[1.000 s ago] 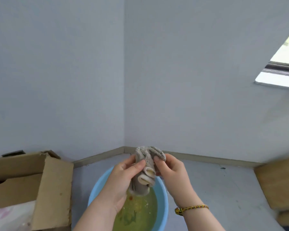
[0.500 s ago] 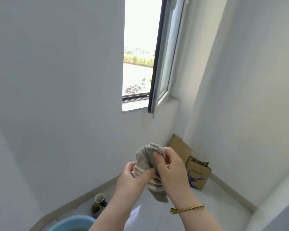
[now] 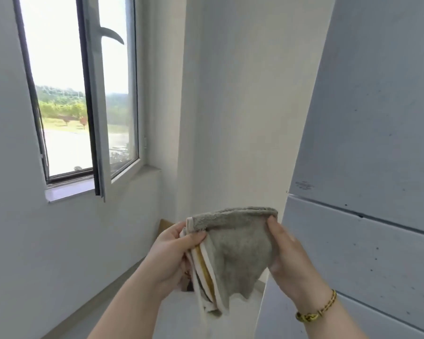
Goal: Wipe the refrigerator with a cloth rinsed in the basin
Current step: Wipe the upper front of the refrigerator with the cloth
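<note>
**Cloth held spread, refrigerator off your right hand**

You hold the cloth [image 3: 240,243] in mid-air in front of you, low in the view. Its grey terry face is toward you and its top hem runs left to right between your hands. Your left hand [image 3: 171,253] pinches the left top corner with the thumb across the near face, where white and yellow striped layers bunch and hang down. Your right hand [image 3: 289,260] grips the right top corner, thumb pointing up along the edge. The lower part hangs free below both hands.

The refrigerator [image 3: 367,167] stands to the right of the cloth. Its pale door fronts are flecked with dark specks and split by a seam between upper and lower doors. Your right hand is the nearer one. The cloth's right corner sits just beside the door edge, though I cannot tell whether it touches. From this, the wipe likely calls for turning the cloth's face rightward onto the door, with the right hand leading.

Farther left, an open window [image 3: 66,94] is set in the white wall. A woven bracelet [image 3: 316,311] circles your right wrist.
</note>
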A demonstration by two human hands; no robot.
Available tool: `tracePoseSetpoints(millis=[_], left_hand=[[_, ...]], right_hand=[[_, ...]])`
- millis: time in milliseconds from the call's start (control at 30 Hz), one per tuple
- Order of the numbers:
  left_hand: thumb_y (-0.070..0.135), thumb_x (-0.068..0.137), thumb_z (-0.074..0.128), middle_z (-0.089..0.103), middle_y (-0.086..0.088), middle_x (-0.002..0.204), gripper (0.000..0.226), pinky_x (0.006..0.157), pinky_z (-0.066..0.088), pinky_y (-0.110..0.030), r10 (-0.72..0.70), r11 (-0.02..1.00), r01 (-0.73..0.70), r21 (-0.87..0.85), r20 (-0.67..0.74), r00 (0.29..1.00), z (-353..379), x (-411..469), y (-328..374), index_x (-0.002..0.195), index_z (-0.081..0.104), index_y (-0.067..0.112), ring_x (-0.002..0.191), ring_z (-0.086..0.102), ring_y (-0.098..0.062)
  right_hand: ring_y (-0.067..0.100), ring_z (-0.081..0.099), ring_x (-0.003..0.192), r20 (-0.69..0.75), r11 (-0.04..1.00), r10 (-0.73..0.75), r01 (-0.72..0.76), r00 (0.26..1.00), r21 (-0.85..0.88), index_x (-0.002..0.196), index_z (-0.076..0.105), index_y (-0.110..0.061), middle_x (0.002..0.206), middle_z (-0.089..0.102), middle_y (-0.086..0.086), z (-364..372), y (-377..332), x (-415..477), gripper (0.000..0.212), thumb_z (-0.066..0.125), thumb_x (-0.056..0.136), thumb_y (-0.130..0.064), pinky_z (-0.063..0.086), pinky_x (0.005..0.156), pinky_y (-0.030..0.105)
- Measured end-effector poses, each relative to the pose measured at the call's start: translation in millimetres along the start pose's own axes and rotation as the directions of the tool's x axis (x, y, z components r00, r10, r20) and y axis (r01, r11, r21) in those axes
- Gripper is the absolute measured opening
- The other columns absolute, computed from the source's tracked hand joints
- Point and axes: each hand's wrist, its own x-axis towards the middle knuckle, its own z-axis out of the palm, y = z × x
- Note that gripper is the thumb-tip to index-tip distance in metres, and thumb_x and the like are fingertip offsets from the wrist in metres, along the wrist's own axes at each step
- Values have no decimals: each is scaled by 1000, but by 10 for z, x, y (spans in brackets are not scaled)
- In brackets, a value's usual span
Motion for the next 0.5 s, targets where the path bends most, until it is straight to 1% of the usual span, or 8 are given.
tracePoseSetpoints(millis=[67,133,200,267,300,400,467,500], left_hand=[[4,68,57,71,-13,72,24,50,55,-27,-18,995,24,-101,66,998,353,91,-60,91,63,1,59,68,-20],[6,68,58,71,-14,72,25,50,54,-28,-25,995,37,-95,118,993,616,183,-68,92,63,1,59,68,-21],[3,76,60,72,-14,76,20,57,55,-30,-57,998,54,28,112,992,856,351,-114,96,65,2,65,69,-23],[4,81,62,72,-9,73,16,57,54,-26,-71,977,59,204,52,996,1053,505,-187,96,65,4,63,68,-18],[5,81,63,71,-7,70,13,53,54,-23,-73,968,60,243,45,996,1169,583,-243,94,65,6,59,67,-15],[7,82,63,69,-11,79,16,52,54,-22,-70,975,48,216,96,993,1528,745,-374,97,61,2,63,65,-17],[7,83,61,66,-11,78,16,53,54,-22,-46,990,28,140,132,990,1755,853,-423,97,58,1,61,65,-16],[9,85,59,66,-10,76,14,53,54,-22,-32,993,15,114,147,989,1872,930,-427,96,58,2,59,64,-15]], right_hand=[[19,66,96,65,999,42,-44,997,29,115,60,-12,109,69,6,-286,-24,-82,59,70,69,-49,55,71,30],[21,66,91,10,997,78,-78,997,-5,112,59,-11,104,70,7,-517,-80,-134,47,66,70,-31,54,68,33],[22,66,86,-167,995,36,-50,985,-82,104,60,-9,95,70,8,-783,-178,-140,30,66,76,-16,53,65,31],[19,63,82,-367,970,-105,14,924,-243,92,62,-14,90,68,7,-967,-306,-118,11,61,84,-7,49,63,26],[14,61,80,-427,930,-215,51,878,-363,86,61,-19,89,66,4,-1024,-374,-117,13,59,85,-6,48,62,22],[0,55,80,-362,721,-468,112,806,-684,81,54,-35,91,58,-9,-1065,-473,-116,21,58,87,-15,43,64,6],[-5,51,89,-255,654,-459,130,851,-745,86,50,-42,98,50,-16,-1067,-480,-103,12,59,84,-35,39,73,3],[-6,50,93,-224,653,-420,121,880,-748,90,47,-45,102,47,-20,-1099,-486,-77,17,58,77,-45,39,79,6]])
